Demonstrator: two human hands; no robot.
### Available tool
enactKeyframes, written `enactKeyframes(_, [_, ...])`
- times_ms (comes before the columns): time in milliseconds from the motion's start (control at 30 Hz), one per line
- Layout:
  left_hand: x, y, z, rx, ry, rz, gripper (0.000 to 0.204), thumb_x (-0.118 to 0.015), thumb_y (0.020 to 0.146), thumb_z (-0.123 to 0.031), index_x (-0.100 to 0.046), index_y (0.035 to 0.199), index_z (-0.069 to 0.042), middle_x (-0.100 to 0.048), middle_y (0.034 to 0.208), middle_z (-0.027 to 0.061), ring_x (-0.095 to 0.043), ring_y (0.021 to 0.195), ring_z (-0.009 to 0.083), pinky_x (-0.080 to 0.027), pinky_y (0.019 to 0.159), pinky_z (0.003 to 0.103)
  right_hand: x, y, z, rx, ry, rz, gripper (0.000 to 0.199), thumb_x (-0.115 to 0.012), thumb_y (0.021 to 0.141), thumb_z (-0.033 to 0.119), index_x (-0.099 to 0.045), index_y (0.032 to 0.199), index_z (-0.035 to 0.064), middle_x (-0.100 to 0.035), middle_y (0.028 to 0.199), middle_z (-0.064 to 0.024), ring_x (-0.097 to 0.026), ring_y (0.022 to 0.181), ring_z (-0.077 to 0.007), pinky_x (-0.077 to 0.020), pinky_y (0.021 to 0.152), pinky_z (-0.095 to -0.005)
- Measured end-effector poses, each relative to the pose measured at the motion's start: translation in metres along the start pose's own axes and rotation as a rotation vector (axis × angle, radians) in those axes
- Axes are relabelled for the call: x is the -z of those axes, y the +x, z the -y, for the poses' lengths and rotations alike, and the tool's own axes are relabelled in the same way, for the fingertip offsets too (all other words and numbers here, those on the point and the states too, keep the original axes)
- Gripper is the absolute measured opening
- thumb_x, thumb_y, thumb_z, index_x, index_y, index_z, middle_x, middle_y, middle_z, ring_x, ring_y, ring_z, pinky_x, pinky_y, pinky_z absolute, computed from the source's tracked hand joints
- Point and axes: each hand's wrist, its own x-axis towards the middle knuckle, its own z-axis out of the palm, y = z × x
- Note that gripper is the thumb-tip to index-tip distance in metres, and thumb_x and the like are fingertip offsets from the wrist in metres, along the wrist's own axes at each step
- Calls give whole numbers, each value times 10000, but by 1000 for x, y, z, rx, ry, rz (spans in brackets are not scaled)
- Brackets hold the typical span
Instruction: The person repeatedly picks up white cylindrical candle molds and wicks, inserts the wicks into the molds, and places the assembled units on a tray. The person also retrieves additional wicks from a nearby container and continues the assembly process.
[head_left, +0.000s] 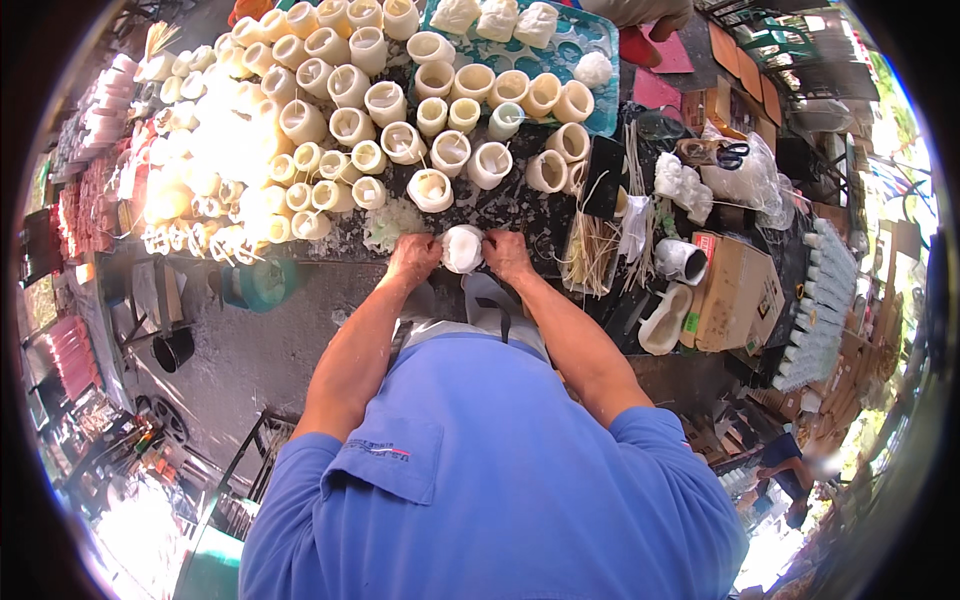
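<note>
At the near edge of the dark table, a white round wax candle (pixel 462 249) sits between my two hands. From its left side my left hand (pixel 414 258) grips it with curled fingers. Opposite, the bent fingers of my right hand (pixel 508 255) are closed at its right rim. My fingertips are partly hidden, as is the candle's underside. Just beyond it stands a cream wax candle cup (pixel 430 189) with pale pieces inside. A heap of whitish wax shavings (pixel 393 224) lies beside my left hand.
Many cream candle cups (pixel 349 86), several with wicks, crowd the table to the far left. A teal tray (pixel 605 100) holds white wax lumps. Right of me are a bundle of thin wicks (pixel 592 250), a white jar on its side (pixel 682 261), a cardboard box (pixel 738 298) and scissors (pixel 733 154).
</note>
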Motion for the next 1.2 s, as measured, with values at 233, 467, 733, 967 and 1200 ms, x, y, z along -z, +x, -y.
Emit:
enactKeyframes(233, [-3,-5,-9,-32,-3,34,294,-561,909,-224,-745,955,2,-709,969,292,-684,958,484,-567,861,511,-6,-12,11,-350,336,126,285,-563,998,110,-708,1193,-38,-754,962,-144,-752,743,-209,-625,684,-338])
enactKeyframes(467, [-6,-44,-26,163,-1049,267,393,-563,1078,-322,-587,1321,-14,-647,1300,82,-644,1127,196,-556,906,366,-11,-42,24,-444,1154,63,299,-555,1110,303,-632,1203,29,-681,1116,-56,-653,979,-140,-569,874,-324])
enactKeyframes(733, [8,-54,-84,-149,-916,82,263,-548,1117,-260,-574,1227,-23,-654,1000,17,-561,869,58,-487,763,237,25,-64,73,-47,1246,-127,510,-569,1061,495,-580,1297,43,-676,1098,-24,-626,994,-102,-525,907,-282])
enactKeyframes(967, [21,-58,-116,-136,-863,-88,222,-577,1099,-218,-636,1086,-4,-661,860,8,-535,773,57,-473,684,251,20,-55,98,8,1131,-366,485,-522,1078,507,-590,1135,30,-702,1084,-79,-657,914,-108,-565,801,-276])
enactKeyframes(1200, [43,-49,-122,-150,-694,-198,284,-557,1106,-236,-683,1037,9,-699,834,25,-562,721,63,-481,635,260,33,-49,130,-84,1490,-301,382,-539,1093,418,-610,1145,46,-719,1051,-104,-733,901,-199,-627,786,-344])
